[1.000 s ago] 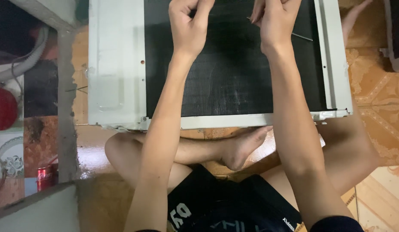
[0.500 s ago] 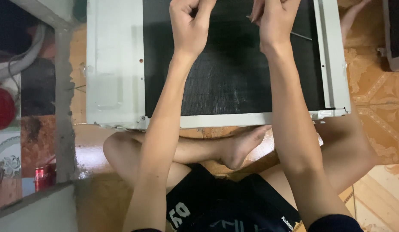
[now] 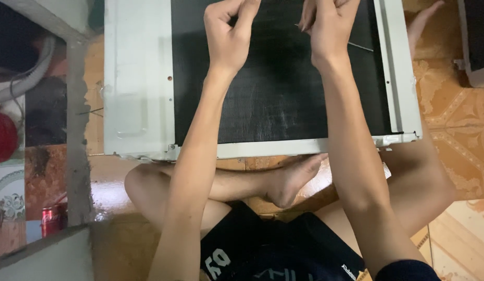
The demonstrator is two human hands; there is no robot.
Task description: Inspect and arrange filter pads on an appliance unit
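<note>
The person is sitting cross-legged on the tiled floor [image 3: 460, 130], with a white metal casing [image 3: 137, 93] lying flat in front of the knees, occupying the 12 o'clock half of the view. A black finned panel [image 3: 273, 104] is filling the middle of the casing, bordered by white frame strips at 9 o'clock, 3 o'clock and 6 o'clock. The left hand [image 3: 229, 36] is hovering over or resting on the upper part of the black panel, at about 11 o'clock; its fingers are curled inward with the thumb and forefinger pinched together, and whether anything is held between them cannot be told. The right hand [image 3: 330, 28] is positioned just beside it at about 1 o'clock, fingers likewise bent in toward the palm, and a thin metal rod-like tool [image 3: 359, 47] is projecting from beneath it toward 3 o'clock, lying across the panel; the hand appears to be gripping its near end. The two hands are near each other but apart. One bare foot [image 3: 291, 179] is resting just below the casing's 6 o'clock edge. A red drinks can [image 3: 52, 218] is standing at 8 o'clock, beside a grey concrete post [image 3: 78, 130]
</note>
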